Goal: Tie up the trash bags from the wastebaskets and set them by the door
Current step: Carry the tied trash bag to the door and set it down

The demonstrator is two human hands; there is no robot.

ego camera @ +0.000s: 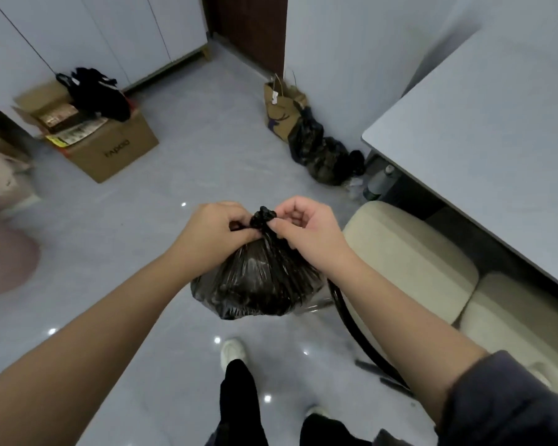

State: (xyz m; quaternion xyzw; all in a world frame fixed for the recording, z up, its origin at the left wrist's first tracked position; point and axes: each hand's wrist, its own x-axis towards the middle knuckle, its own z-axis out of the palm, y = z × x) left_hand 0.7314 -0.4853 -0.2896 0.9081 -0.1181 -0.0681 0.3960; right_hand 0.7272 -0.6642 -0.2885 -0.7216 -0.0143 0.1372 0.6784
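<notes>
A full black trash bag (258,284) hangs in the air in front of me, its neck gathered into a knot (262,217) at the top. My left hand (215,233) pinches the neck from the left, fingers curled around the plastic. From the right, my right hand (303,231) pinches the same neck just under the knot. Two more black trash bags (322,152) lie on the floor against the wall, close to the dark wooden door (252,27).
A brown paper bag (281,111) stands beside the floor bags. An open cardboard box (103,136) with black cloth on it sits at the left. A grey table (484,130) and cream chair (409,259) fill the right side. White cabinets line the back left.
</notes>
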